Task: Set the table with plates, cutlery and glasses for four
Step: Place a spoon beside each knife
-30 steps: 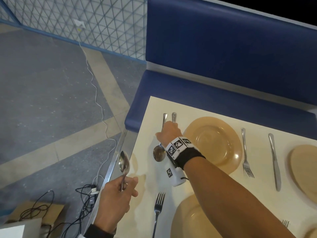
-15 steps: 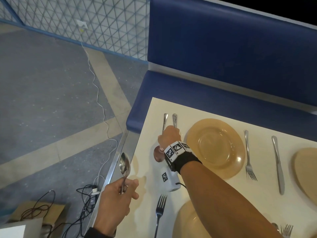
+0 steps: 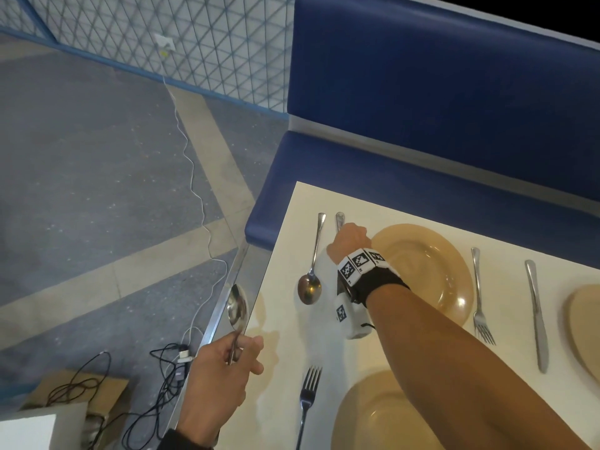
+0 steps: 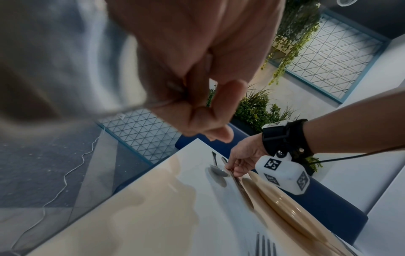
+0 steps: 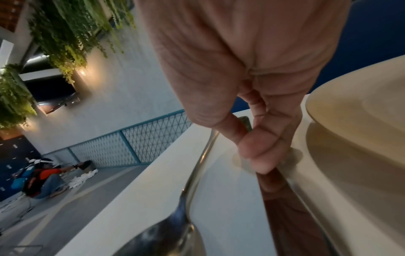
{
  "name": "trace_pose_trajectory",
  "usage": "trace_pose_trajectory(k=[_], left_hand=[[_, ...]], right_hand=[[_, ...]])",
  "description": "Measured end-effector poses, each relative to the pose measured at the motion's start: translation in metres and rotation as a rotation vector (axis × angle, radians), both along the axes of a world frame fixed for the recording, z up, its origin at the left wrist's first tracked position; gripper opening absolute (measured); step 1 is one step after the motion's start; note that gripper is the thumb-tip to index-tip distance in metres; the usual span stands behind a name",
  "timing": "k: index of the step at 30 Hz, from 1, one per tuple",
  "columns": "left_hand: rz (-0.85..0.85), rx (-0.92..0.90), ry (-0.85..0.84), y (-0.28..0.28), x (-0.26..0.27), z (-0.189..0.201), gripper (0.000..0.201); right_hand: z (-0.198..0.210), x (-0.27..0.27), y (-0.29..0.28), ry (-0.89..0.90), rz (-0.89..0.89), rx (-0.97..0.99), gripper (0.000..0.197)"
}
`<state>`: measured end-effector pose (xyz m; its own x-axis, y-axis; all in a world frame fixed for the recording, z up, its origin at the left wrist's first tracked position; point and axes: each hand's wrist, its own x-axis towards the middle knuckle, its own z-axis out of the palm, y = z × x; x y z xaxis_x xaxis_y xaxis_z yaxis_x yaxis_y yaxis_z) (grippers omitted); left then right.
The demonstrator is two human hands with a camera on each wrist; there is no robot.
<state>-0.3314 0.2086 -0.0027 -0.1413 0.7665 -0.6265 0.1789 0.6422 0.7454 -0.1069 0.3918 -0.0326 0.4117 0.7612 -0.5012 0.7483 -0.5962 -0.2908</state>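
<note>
My right hand (image 3: 348, 240) reaches across the cream table (image 3: 285, 336) and pinches the handle of a knife (image 3: 340, 219) lying left of the far tan plate (image 3: 422, 271). In the right wrist view thumb and fingertips (image 5: 252, 143) close on that knife (image 5: 285, 199). A spoon (image 3: 310, 285) lies free just left of it, bowl toward me. My left hand (image 3: 240, 349) holds a second spoon (image 3: 237, 306) upright by its handle over the table's left edge. Both hands are visible in the left wrist view.
A fork (image 3: 480, 303) and a knife (image 3: 537, 319) lie right of the far plate, with another plate (image 3: 584, 326) beyond. A near plate (image 3: 367, 417) has a fork (image 3: 308, 401) on its left. A blue bench (image 3: 422, 177) lines the far side. Cables (image 3: 156, 368) trail on the floor.
My right hand has slid right off the lying spoon onto the knife beside it, leaving the spoon uncovered on the table. The left hand still holds its spoon in the same spot.
</note>
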Motion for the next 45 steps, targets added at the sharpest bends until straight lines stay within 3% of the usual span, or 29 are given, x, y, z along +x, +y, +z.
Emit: trace_pose_trajectory(k=[45], left_hand=[[-0.012, -0.031, 0.038, -0.004, -0.009, 0.000, 0.019]], right_hand=[[-0.007, 0.007, 0.001, -0.015, -0.026, -0.061, 0.034]])
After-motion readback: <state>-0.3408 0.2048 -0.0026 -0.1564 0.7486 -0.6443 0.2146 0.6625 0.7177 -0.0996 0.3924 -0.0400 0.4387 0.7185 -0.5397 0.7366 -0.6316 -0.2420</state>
